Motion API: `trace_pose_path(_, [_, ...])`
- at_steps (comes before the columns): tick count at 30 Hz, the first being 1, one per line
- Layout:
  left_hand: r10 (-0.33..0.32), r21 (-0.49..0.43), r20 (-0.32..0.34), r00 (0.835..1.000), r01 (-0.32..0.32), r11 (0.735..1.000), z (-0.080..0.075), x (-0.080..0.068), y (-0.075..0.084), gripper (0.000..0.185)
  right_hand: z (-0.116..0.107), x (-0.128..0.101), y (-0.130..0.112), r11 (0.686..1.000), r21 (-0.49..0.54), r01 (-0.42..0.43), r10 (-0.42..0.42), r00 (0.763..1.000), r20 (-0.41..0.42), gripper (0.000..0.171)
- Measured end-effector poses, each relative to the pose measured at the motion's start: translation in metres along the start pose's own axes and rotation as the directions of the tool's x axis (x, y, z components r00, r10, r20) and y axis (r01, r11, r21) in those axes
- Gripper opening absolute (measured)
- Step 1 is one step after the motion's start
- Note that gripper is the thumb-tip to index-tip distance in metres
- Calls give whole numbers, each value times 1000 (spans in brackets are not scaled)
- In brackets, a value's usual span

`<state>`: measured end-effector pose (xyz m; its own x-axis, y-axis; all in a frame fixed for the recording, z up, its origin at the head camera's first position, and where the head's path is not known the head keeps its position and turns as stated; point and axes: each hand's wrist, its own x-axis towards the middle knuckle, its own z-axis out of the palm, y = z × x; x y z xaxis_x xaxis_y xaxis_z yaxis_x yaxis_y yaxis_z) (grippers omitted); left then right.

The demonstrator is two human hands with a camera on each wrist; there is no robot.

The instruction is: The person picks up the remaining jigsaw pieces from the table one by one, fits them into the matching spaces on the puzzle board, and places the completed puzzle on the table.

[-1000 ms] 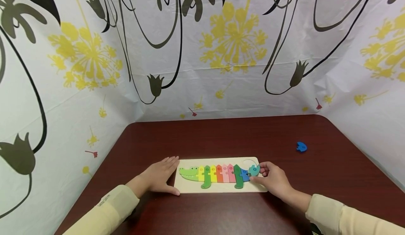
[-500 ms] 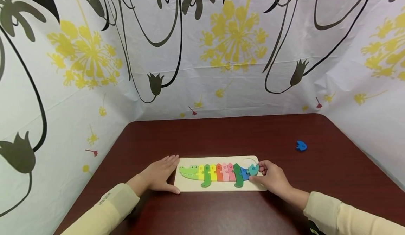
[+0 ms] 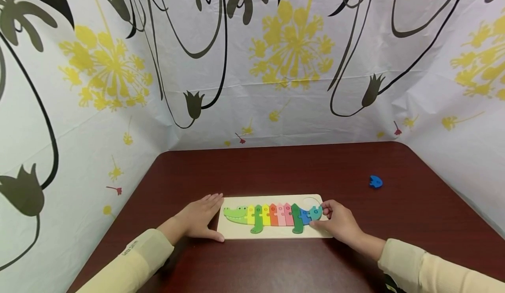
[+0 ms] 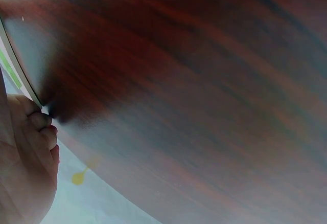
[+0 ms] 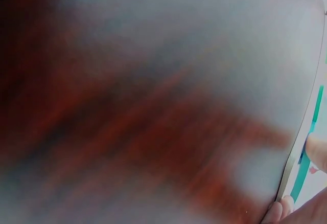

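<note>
A pale wooden puzzle board lies on the table, bearing a row of coloured pieces shaped as a crocodile, from a light green head to a blue piece. My left hand rests at the board's left end, fingers straight and thumb spread along the edge. At the right end, my right hand pinches a teal puzzle piece between thumb and fingers, right beside the blue piece. In the right wrist view the thumb presses at the teal piece's side.
A loose blue puzzle piece lies on the dark red-brown table, behind and right of the board. White cloth printed with flowers hangs along the table's back and sides.
The teal piece and the right fingers have shifted slightly left, closer against the blue piece. The left hand keeps its place on the board.
</note>
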<state>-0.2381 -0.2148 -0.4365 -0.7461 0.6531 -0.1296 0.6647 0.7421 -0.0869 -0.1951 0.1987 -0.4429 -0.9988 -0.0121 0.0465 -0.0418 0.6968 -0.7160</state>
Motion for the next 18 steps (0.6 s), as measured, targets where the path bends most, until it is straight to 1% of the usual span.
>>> trace_pose_path(18, [17,-13,-13,1000,-17,1000,-3,-1,2,117,-1,2,3,1000,-20,-2,3,1000,27,61])
